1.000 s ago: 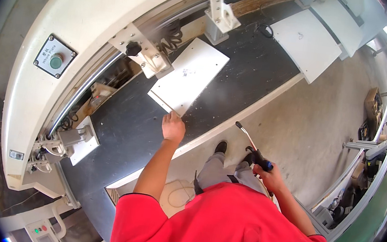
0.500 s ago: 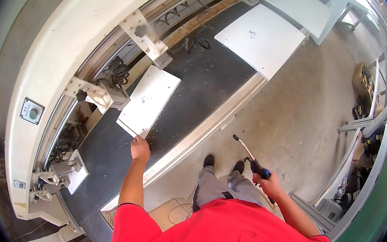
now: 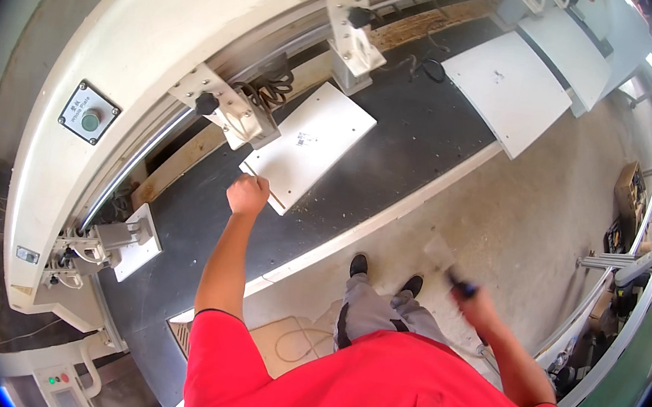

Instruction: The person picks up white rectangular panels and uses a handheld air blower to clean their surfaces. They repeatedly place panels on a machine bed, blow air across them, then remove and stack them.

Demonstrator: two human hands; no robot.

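Note:
My left hand (image 3: 248, 194) is closed in a fist at the near end of a white panel (image 3: 311, 141). Its fingertips are hidden, so whether it grips the panel's edge does not show. The panel lies flat on the dark machine bed, with small holes and a groove along its near end. Off to the right, over the floor, my right hand (image 3: 478, 306) is closed around the dark handle of an air blow gun (image 3: 462, 287). Motion smears the gun and its nozzle.
A clamp block (image 3: 227, 110) and a second one (image 3: 354, 40) stand along the panel's far side. A larger white panel (image 3: 506, 91) overhangs the bed's edge. The machine frame bears a push button (image 3: 90, 121). A shelf rack (image 3: 620, 264) stands on the right.
The view has shifted, moving the bed rightward in the picture. My left hand has moved along the panel's near end toward the machine side. The blow gun is swinging and now blurred.

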